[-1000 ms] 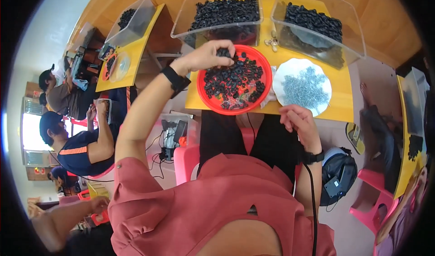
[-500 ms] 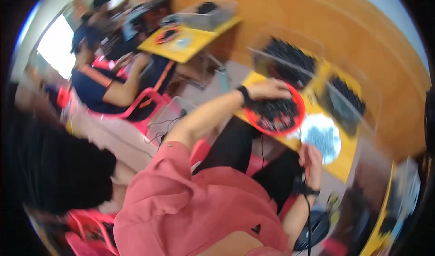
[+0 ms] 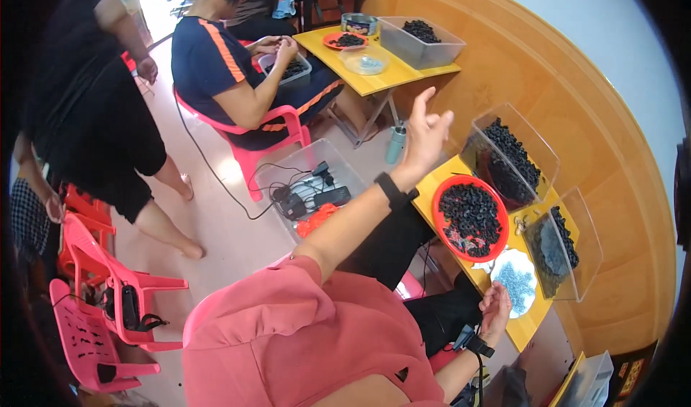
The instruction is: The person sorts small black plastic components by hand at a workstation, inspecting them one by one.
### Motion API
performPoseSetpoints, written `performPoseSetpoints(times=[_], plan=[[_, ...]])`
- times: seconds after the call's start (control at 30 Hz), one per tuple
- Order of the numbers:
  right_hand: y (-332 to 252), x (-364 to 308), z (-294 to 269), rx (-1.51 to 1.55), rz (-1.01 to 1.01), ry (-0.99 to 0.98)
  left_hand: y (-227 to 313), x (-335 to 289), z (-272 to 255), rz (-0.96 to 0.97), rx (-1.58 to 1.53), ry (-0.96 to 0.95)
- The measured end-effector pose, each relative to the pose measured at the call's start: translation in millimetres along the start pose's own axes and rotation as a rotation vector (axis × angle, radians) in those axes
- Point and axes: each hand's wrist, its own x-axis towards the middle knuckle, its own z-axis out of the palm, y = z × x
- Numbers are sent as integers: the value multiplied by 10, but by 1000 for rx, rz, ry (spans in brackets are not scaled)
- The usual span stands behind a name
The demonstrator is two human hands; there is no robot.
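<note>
My left hand is raised in the air left of the yellow table. Its fingers are apart and hold nothing that I can see; a black band circles the wrist. Low at the near edge of the table, my right hand has its fingers curled together beside a white plate. Whatever they pinch, if anything, is too small to make out. Tiny pale blue pieces cover that plate. Next to it lies a round red tray filled with small black parts.
Two clear bins of black parts, one farther and one nearer, line the wall side. On the floor at left, a clear box holds cables and adapters. A co-worker sits at another yellow table; another person stands near pink chairs.
My left hand has lifted off the red tray and its black parts. My right hand remains beside the white plate, its fingers now more curled. The whole view has swung and become sharper.
</note>
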Motion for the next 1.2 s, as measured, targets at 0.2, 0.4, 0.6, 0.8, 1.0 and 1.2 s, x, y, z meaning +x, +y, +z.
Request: performPoseSetpoints(times=[0.2, 0.4, 0.6, 0.8, 1.0, 1.2], plan=[[16, -12, 69, -61, 5, -103, -239, 167, -230, 25, 213, -246], [17, -43, 89, -87, 1, -125, -421, 430, 41, 563, 542, -362], [14, -42, 60, -65, 3, -129, -260, 692, 913, 825, 417, -469], [1, -28, 33, -33, -2, -166, 551, 364, 1750, 808, -23, -423], [-7, 6, 7, -29, -6, -180, 1224, 377, 1963, 522, -289, -547], [32, -30, -72, -10, -11, -142, 2132, 500, 782, 220, -31, -584]])
